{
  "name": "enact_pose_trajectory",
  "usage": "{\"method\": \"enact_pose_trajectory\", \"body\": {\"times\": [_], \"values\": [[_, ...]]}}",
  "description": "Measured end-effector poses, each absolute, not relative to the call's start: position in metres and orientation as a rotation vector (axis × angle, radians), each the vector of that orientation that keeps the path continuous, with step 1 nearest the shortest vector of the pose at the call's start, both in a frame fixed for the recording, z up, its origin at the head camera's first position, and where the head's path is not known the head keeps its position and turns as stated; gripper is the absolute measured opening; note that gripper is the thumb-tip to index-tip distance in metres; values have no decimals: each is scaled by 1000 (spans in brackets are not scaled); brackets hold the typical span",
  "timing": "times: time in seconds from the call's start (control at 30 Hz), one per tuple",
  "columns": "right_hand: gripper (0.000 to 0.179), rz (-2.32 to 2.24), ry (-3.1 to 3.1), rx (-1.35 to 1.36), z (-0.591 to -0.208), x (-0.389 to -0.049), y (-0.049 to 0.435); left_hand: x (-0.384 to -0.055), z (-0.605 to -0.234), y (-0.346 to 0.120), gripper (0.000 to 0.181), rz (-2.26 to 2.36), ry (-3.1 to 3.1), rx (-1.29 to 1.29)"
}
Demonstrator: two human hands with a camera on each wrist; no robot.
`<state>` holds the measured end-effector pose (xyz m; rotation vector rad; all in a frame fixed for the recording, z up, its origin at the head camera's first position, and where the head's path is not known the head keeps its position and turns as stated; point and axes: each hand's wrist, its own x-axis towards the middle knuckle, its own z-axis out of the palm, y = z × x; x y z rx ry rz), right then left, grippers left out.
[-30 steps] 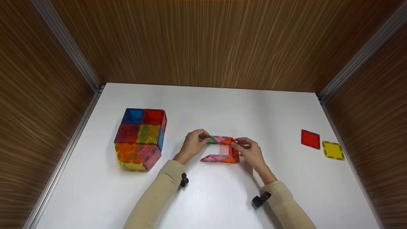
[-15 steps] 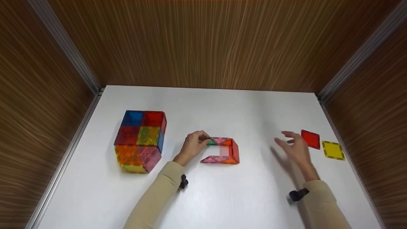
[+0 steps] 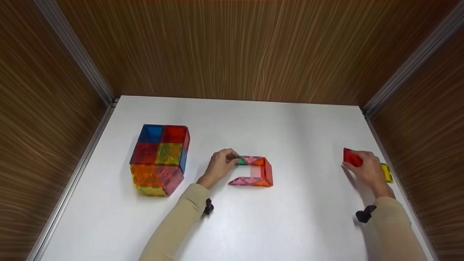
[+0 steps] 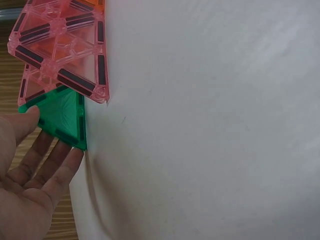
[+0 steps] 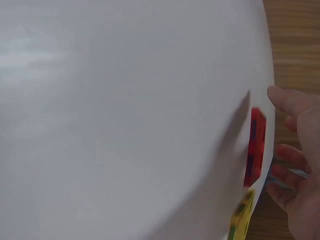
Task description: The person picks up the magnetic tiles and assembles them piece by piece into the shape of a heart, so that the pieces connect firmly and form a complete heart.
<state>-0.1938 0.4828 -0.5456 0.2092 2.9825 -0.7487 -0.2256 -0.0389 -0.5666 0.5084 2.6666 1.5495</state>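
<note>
In the head view my left hand [image 3: 220, 165] pinches a green triangular magnetic tile [image 4: 62, 117] between thumb and fingers. The green tile stands on edge against a pink triangular tile at the back left of a small frame of pink, orange and red magnetic tiles [image 3: 268, 172]. Far to the right, my right hand [image 3: 369, 170] is over a red square magnetic tile [image 3: 351, 158], covering part of it. In the right wrist view the red tile lies on the table, with a gap between it and the loosely bent fingers.
A yellow square tile [image 3: 387, 173], partly hidden by the right hand, lies near the table's right edge. A block built of coloured magnetic tiles [image 3: 159, 159] stands on the left. Wood-grain walls [image 3: 239, 47] enclose the white table [image 3: 232, 224] at the back and sides.
My right hand has left the tile frame and travelled right to the red square tile. My left hand has stayed in place, holding the green triangular tile.
</note>
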Motion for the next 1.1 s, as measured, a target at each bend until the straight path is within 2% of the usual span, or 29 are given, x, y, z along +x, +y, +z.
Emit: {"method": "enact_pose_trajectory", "body": {"times": [0.2,0.47,0.87,1.1], "values": [[91,-623,2925,259,-549,-199,498,-225,-567,-41,8,1554,2663,525],[97,-631,2831,243,-546,-209,501,-226,-567,-42,9,1563,2662,549],[94,-631,2840,158,-550,-213,476,-226,-567,-43,9,1539,2647,538],[86,-632,2849,65,-552,-213,456,-227,-570,-43,9,1536,2666,555]]}}
